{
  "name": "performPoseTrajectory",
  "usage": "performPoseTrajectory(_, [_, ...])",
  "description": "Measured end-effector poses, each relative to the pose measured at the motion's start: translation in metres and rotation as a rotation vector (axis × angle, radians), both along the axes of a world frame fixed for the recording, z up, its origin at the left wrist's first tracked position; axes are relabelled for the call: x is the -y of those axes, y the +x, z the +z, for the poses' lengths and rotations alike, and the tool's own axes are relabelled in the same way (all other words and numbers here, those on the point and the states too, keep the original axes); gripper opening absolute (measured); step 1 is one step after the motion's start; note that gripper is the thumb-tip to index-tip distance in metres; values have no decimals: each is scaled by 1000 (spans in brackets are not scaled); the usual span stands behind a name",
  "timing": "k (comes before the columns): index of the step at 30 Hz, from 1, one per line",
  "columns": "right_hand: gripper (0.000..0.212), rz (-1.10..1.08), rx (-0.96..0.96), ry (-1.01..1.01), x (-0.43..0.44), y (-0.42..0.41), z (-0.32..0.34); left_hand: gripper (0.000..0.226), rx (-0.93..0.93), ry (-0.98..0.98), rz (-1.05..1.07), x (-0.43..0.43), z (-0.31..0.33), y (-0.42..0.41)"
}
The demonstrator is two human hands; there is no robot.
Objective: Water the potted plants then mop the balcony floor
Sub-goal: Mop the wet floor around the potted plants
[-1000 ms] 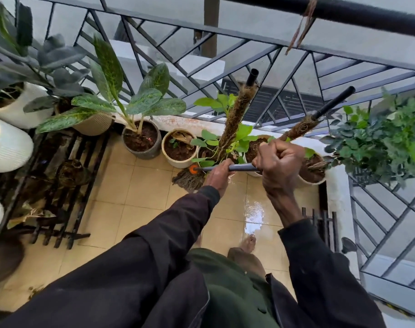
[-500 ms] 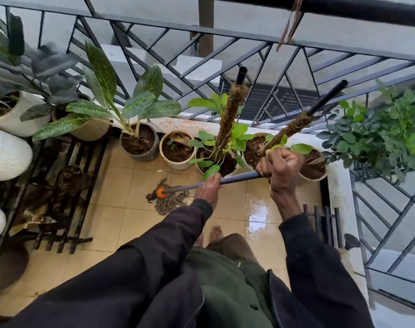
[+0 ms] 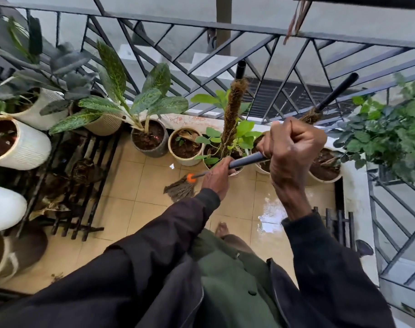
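A mop with a grey handle (image 3: 248, 161) and an orange collar lies low over the beige tiled floor (image 3: 135, 209). Its stringy brown head (image 3: 180, 189) rests on the tiles in front of the pots. My left hand (image 3: 217, 177) grips the handle low down, near the collar. My right hand (image 3: 291, 150) is fisted round the upper end of the handle. Along the railing stand potted plants: a speckled-leaf plant in a grey pot (image 3: 149, 140), a small cream pot (image 3: 185, 146), and a pot with a coir pole (image 3: 232, 117).
A black metal rack (image 3: 67, 181) with white pots (image 3: 19, 140) fills the left side. A wet, shiny patch (image 3: 270, 209) lies on the tiles at right. A bushy green plant (image 3: 388, 133) overhangs the right corner. My bare foot (image 3: 222, 229) stands behind the mop.
The mop head swung left across the tiles, then back toward the right and nearer to me. Both hands kept their grip on the handle.
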State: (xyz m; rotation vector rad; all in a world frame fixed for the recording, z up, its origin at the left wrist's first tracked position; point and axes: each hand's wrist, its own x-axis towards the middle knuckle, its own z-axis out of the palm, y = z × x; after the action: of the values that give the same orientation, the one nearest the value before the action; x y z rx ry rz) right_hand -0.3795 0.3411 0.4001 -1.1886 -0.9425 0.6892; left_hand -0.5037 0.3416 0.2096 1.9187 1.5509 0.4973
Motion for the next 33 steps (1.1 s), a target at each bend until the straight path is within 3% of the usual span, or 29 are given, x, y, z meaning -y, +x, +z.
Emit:
performPoseTrajectory(8, [44,-2,147,4,-7,-18,-45,50,55,16,-126,-32,-30,-12])
performPoseTrajectory(12, [38,-65,78,-76,-39,-10,-30,37,57,-79,-135,-53,-22,-4])
performPoseTrajectory(15, [47,-104,-21,-77,-53,-7,-24,27,-40,-118,-144,-64,-8,3])
performPoseTrajectory(18, [46,-102,-72,-74,-46,-16,-29,32,-128,-100,-145,-55,-4,-8])
performPoseTrajectory(27, [50,-72,-160,-237,6,-103,-78,44,-155,-123,-124,-20,-68,-123])
performPoseTrajectory(33, [36,-47,-201,-368,37,-182,-109,46,-239,-129,-83,7,-85,-215])
